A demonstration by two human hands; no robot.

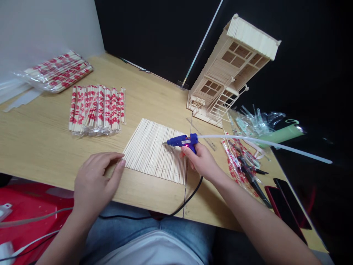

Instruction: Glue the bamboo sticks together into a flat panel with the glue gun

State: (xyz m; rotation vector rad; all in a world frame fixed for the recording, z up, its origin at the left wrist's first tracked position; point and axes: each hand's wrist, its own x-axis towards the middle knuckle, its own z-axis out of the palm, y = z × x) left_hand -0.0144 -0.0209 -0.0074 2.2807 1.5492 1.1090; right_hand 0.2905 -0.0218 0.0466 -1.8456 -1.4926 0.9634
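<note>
A flat panel of pale wooden sticks point(154, 158), laid side by side, rests on the wooden table. My right hand point(200, 160) grips a blue hot glue gun point(183, 140) above the panel, its nozzle pointing left and a small red light lit. A long white glue stick point(264, 141) extends from the gun's back, and a black cord hangs below. At the panel's left corner is my left hand point(96, 180), thumb and forefinger apart near its edge, the other fingers curled and partly hidden; nothing is seen held in it.
A wooden stick model house point(226, 73) stands at the back right. Wrapped chopsticks point(96, 110) and a bagged bundle point(60, 71) lie at left. Plastic wrappers point(256, 121), a green tube point(284, 134), pliers-like tools point(252, 180) and phones point(285, 213) are at right.
</note>
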